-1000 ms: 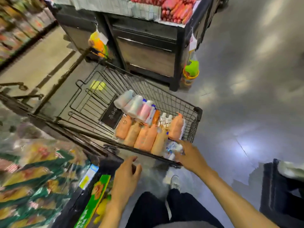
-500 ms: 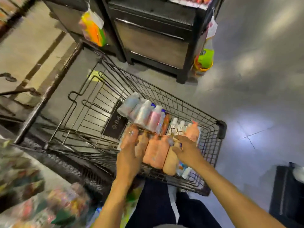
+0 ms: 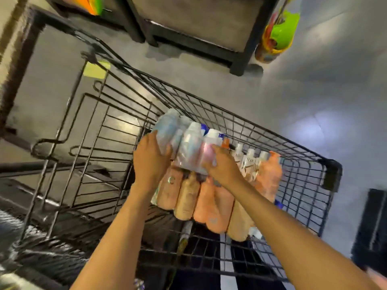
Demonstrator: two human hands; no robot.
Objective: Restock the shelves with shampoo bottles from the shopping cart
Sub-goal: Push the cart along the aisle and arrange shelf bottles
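Grip has moved off the orange bottles — the left hand and right hand now clasp both ends of the wrapped pack of pale shampoo bottles by the shopping cart's far wall — a lift-out looks next.

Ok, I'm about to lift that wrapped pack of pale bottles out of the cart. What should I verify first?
1. Left hand grips the left end of the wrapped pack: ok.
2. Right hand grips its right end: ok.
3. Pack free underneath: it rests on the orange bottles; whether the wrap is snagged, cannot tell.
4. Small white bottles stand close beside the right hand and could get knocked: not ok.
5. Way up out of the cart: nothing lies over the pack, ok.
6. Target shelf: out of view, cannot tell.
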